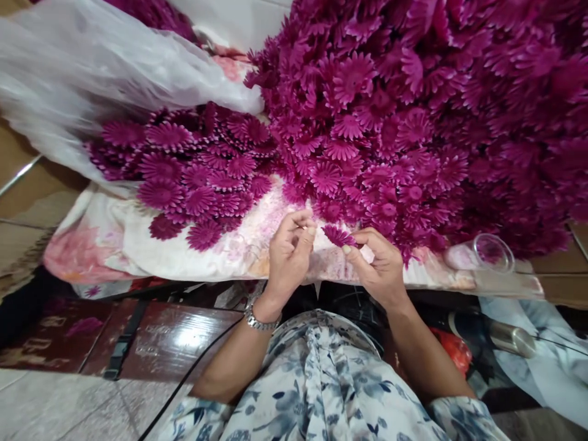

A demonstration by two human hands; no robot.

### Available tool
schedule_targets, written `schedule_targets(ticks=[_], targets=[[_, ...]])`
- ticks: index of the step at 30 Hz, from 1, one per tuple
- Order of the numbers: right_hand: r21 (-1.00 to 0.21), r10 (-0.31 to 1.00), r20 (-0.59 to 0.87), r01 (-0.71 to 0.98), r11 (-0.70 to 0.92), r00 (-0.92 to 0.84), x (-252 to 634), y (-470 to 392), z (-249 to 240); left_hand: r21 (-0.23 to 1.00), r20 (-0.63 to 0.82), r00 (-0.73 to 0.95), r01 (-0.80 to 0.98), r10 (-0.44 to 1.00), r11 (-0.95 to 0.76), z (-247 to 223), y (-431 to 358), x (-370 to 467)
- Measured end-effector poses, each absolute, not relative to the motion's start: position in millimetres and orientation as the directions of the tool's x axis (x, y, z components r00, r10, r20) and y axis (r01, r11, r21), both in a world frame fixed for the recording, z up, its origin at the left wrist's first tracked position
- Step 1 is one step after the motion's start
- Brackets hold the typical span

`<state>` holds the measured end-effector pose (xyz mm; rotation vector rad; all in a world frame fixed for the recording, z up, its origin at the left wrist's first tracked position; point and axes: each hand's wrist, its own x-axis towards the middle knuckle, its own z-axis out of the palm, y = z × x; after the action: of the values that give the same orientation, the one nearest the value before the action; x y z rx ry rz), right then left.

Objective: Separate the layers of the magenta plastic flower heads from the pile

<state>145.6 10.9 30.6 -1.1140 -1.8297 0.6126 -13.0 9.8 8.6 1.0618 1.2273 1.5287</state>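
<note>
Between the fingertips of my right hand (377,263) a magenta petal piece (337,236) is pinched, its scalloped edge pointing left. My left hand (291,248), with a metal watch on the wrist, is just left of it, thumb and forefinger closed together; whatever they hold is too small to make out. Both hands hover over the front edge of a floral cloth (234,262). Behind them rises a large heap of magenta flower pieces (390,128). A smaller pile of flower pieces (197,177) lies to the left.
A clear plastic cup (493,253) lies at the right on the cloth's edge. White plastic sheeting (128,67) covers the back left. Below the front edge are a dark red box (169,340) with a black strap and a metallic flask (509,339).
</note>
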Motion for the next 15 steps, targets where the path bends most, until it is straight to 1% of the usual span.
schedule_targets(ticks=[2,4,5,7,9,10,11,12,14,15], targets=[[-0.726,0.858,0.484,0.468,0.504,-0.173,151.1,12.5,35.9,0.973,0.125,-0.312,-0.147,0.942,-0.178,9.3,9.0,-21.7],[-0.733,0.856,0.495,0.456,0.505,-0.152,152.4,14.8,41.3,0.953,0.174,-0.450,-0.148,0.876,-0.266,12.9,8.1,-35.0],[-0.765,0.866,0.478,0.414,0.492,-0.146,151.1,16.3,43.2,0.939,0.196,-0.526,-0.143,0.827,-0.313,15.5,7.4,-42.4],[-0.860,0.895,0.426,0.249,0.446,-0.129,144.0,20.9,44.2,0.911,0.227,-0.640,-0.128,0.734,-0.393,21.1,5.6,-56.2],[-0.921,0.919,0.373,0.067,0.383,-0.125,132.3,28.3,41.0,0.899,0.240,-0.684,-0.112,0.689,-0.424,25.6,3.2,-65.5],[-0.935,0.929,0.344,0.042,0.353,-0.140,125.8,32.9,38.2,0.900,0.240,-0.690,-0.106,0.683,-0.423,27.0,1.9,-67.9],[-0.940,0.935,0.313,0.085,0.330,-0.169,119.4,37.7,35.1,0.904,0.234,-0.691,-0.103,0.684,-0.414,27.6,0.5,-68.8],[-0.931,0.940,0.277,0.185,0.314,-0.201,113.8,42.5,32.2,0.911,0.224,-0.686,-0.104,0.692,-0.398,27.5,-0.8,-68.6],[-0.856,0.948,0.210,0.423,0.296,-0.237,105.7,50.3,28.2,0.925,0.200,-0.672,-0.110,0.713,-0.363,25.9,-2.9,-66.3],[-0.820,0.951,0.194,0.493,0.291,-0.240,103.6,52.7,27.4,0.930,0.191,-0.665,-0.113,0.722,-0.351,24.7,-3.6,-64.9]])
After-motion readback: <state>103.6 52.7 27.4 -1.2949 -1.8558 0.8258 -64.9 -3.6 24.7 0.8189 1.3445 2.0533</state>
